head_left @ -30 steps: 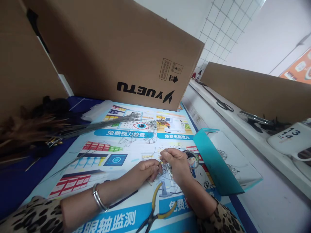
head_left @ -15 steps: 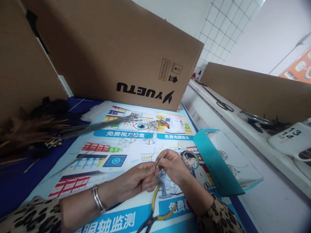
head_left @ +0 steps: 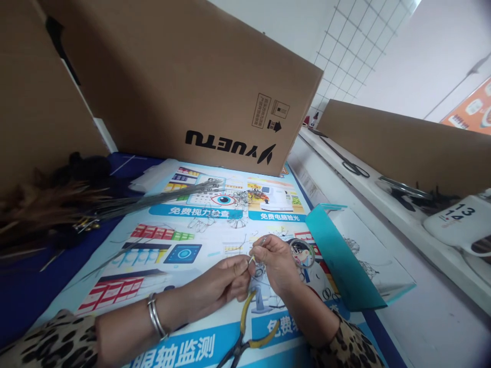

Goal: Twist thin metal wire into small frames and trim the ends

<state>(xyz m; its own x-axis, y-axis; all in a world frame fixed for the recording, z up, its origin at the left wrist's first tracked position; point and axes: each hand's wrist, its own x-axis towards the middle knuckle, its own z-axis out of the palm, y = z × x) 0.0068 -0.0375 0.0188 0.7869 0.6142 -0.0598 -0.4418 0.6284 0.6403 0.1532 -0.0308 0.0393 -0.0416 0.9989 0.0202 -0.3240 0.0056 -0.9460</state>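
Note:
Over the middle of the printed sheet, both hands meet fingertip to fingertip. My left hand (head_left: 229, 278), with a silver bangle (head_left: 155, 316) on its wrist, is closed in a pinch on a thin wire (head_left: 252, 259). My right hand (head_left: 274, 259) pinches the same wire from the other side, and its fingers hide most of it. Fine wires lie under and around the fingers. Just below the hands rest pliers (head_left: 242, 343) with yellow handles spread apart. A round ring-shaped coil (head_left: 302, 252) lies beside my right hand.
A bundle of thin wires (head_left: 172, 191) and brown feathers (head_left: 49, 204) lie at the left. Bent wire shapes (head_left: 238, 220) sit beyond the hands. A teal box (head_left: 341, 260) holds more wire pieces at right. Behind stands a large carton (head_left: 184, 76); a white mug (head_left: 460, 220) is on the ledge.
My right hand's fingers have shifted slightly on the wire, whose angle between the fingertips has changed. The left hand keeps its pinch almost in place. The pliers have not moved.

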